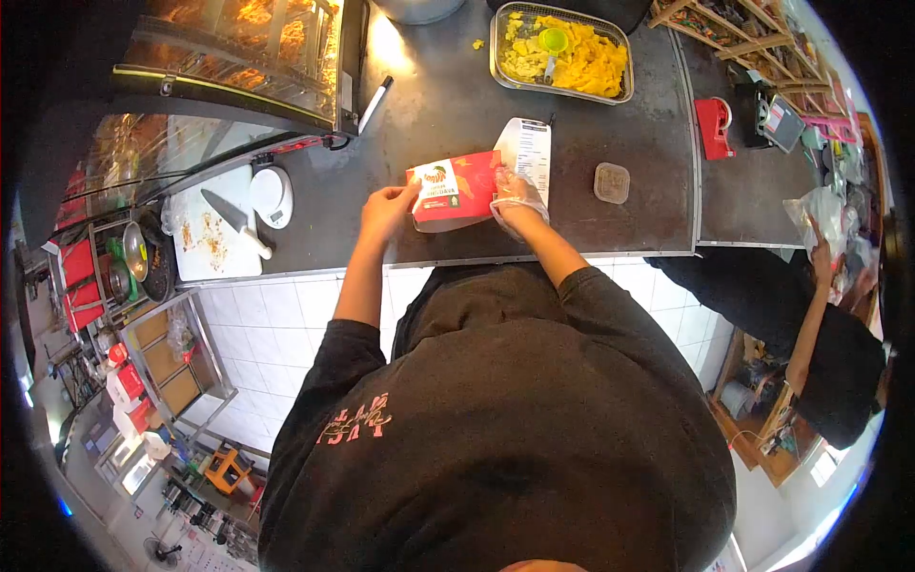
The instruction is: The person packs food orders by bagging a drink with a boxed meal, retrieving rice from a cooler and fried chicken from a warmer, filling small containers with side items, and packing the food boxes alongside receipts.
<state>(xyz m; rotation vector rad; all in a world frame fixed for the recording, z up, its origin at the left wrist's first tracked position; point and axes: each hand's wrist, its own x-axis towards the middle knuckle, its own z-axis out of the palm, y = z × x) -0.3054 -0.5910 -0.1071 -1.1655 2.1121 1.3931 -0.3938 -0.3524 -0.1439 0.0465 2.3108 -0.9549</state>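
A flat red and white printed food box (459, 186) is held between my two hands near the front edge of the dark counter. My left hand (388, 212) pinches its left end, thumb on the printed face. At the right end, my right hand (519, 202), in a clear plastic glove, grips the box; some of its fingers are hidden. A white printed paper slip (530, 153) lies just behind my right hand. Farther right on the counter stands a small clear tub (611, 183) with brownish contents.
A metal tray (496, 71) of yellow food with a green scoop stands at the back. Left are a white scale (273, 197), a knife (225, 210) on a cutting board (197, 260), and a glass display case (238, 57). A co-worker (810, 334) stands right, near a red tape dispenser (710, 131).
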